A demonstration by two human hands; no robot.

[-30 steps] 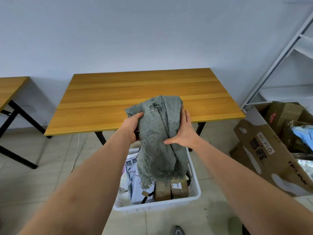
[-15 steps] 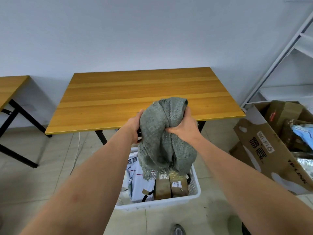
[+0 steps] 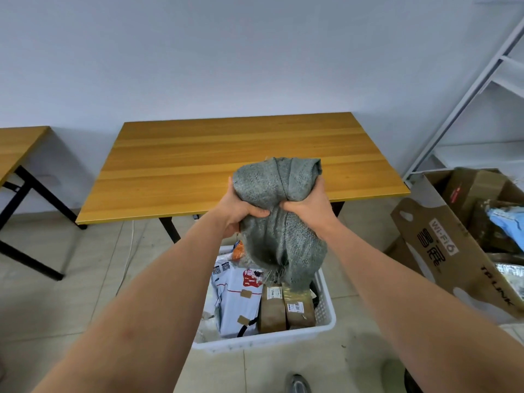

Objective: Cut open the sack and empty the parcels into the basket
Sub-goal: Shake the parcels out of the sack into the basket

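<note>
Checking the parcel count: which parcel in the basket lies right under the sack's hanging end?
The right brown parcel of the upright pair; the sack overlaps its top. The left brown parcel sits just clear, the white one further left in the basket.

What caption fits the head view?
Both hands, left hand and right hand, bunch the limp grey sack above the parcel-filled white basket.

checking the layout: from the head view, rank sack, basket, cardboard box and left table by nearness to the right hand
1. sack, held in the right hand
2. basket, on the floor below
3. cardboard box, far right
4. left table, far left
</note>
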